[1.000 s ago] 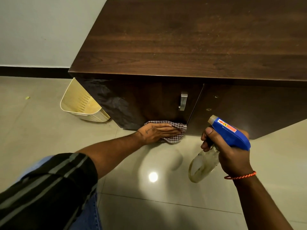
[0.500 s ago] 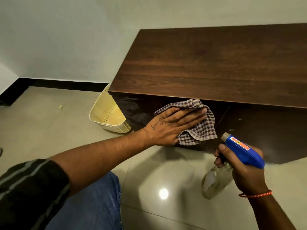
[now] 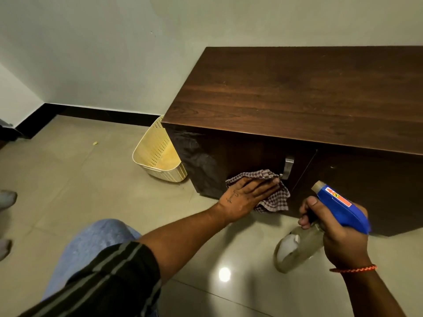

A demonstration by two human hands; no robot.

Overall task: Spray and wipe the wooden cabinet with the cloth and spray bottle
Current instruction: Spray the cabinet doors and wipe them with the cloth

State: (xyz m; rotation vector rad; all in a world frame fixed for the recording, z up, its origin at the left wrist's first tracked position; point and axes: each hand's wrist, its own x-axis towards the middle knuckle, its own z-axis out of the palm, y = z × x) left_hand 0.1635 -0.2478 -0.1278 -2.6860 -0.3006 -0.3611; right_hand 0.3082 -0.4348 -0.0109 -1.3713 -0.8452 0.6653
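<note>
The dark wooden cabinet stands low against the wall, its left door carrying a metal handle. My left hand presses a checked cloth flat against the lower part of that door, fingers straight, fingertips just left of the handle. My right hand grips a spray bottle with a blue head and a clear body, held in the air in front of the right door, nozzle pointing up and left.
A cream perforated plastic basket leans against the cabinet's left side. Glossy beige floor tiles spread to the left. Someone's feet show at the far left edge. My knee in blue jeans is at the bottom.
My left hand and the cloth slid down the left door, from near the top edge to beside the handle. The view shifted left. The right hand kept the bottle in about the same place.
</note>
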